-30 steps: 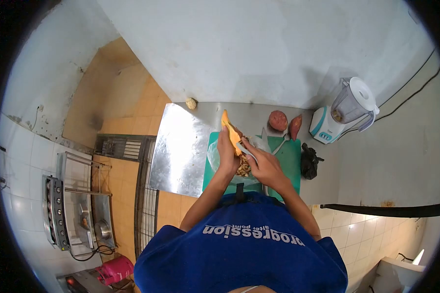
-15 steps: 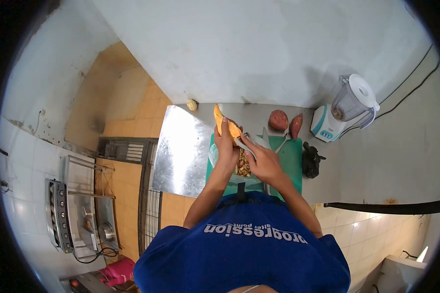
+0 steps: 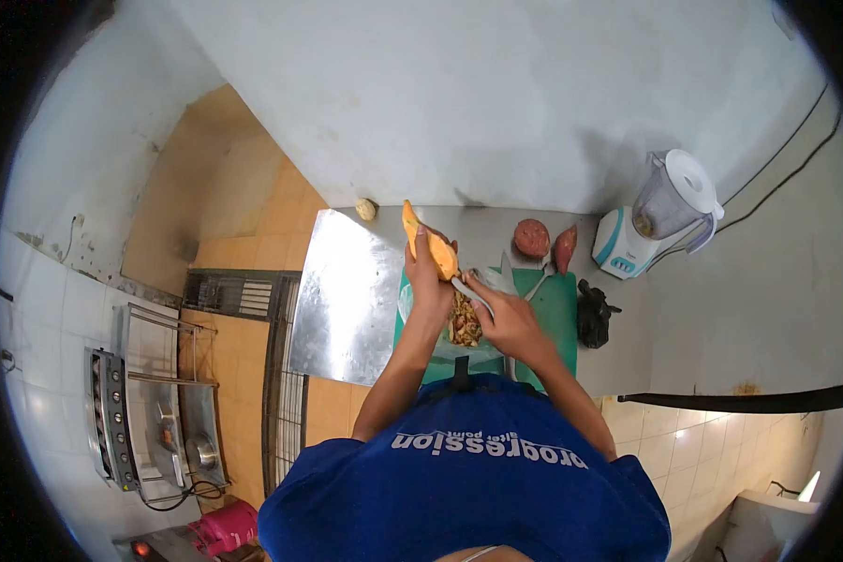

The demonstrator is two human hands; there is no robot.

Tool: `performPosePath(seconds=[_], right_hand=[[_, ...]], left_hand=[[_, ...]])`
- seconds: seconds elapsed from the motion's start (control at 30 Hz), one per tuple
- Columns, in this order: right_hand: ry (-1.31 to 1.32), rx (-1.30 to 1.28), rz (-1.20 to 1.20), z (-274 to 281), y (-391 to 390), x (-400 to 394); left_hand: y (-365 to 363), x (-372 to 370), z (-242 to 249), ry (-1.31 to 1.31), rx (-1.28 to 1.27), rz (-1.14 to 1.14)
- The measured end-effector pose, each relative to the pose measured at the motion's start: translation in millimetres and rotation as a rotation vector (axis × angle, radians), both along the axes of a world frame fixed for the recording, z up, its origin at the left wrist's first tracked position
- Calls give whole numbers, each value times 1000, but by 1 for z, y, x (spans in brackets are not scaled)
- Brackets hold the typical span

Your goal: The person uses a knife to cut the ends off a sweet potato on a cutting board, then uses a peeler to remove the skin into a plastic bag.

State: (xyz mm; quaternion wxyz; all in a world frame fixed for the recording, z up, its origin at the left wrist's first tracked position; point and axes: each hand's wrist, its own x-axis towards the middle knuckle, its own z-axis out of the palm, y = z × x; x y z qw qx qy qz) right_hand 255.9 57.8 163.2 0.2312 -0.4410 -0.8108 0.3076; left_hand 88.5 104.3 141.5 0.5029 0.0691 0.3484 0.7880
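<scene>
Left hand (image 3: 428,281) fingers wrapped around a half-peeled sweet potato (image 3: 431,245), right hand (image 3: 504,323) fingers gripping a peeler (image 3: 468,292) that, slipping, could nick the holding fingers

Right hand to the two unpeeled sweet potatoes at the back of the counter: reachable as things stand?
Probably yes. The sweet potatoes lie just beyond the green board with bare counter between, but the right hand holds a peeler and isn't free.

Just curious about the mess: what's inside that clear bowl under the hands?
The clear bowl on the green cutting board holds a pile of brownish peelings. The left hand and right hand cover much of it, so its full contents cannot be seen.
</scene>
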Motion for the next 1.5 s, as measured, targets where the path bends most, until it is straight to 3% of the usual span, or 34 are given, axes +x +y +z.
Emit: performPosePath(seconds=[0.17, 0.27, 0.33, 0.47, 0.53, 0.63, 0.83, 0.97, 1.03, 1.17, 1.33, 1.5], right_hand=[[26, 13, 16, -6, -3, 11], [19, -81, -25, 31, 0, 2], [-31, -75, -10, 29, 2, -4], [-51, -14, 40, -7, -5, 4], [-43, -33, 65, -7, -10, 5], [3, -6, -20, 27, -6, -1], [-167, 15, 78, -10, -8, 2], [-53, 51, 14, 2, -6, -2], [-38, 36, -34, 28, -3, -4], [-44, 72, -21, 13, -3, -7], [-216, 63, 18, 9, -9, 0], [-157, 15, 15, 27, -3, -1]], left_hand=[[2, -17, -2, -20, 15, -33], [-2, -6, 1, 26, -14, -70], [-4, 1, 6, 18, 36, -149], [-5, -8, 21, 24, -19, -82], [0, -18, 17, 84, 85, -99], [-5, -8, 17, 160, 28, -107], [-5, -13, 16, 196, -22, -126], [-5, -13, 16, 209, -1, -109], [-4, -7, 10, 89, -46, -71], [0, -8, -8, -40, 39, -149], [-7, -8, -19, -34, -73, -176], [-8, -17, -25, -86, -65, -163]])
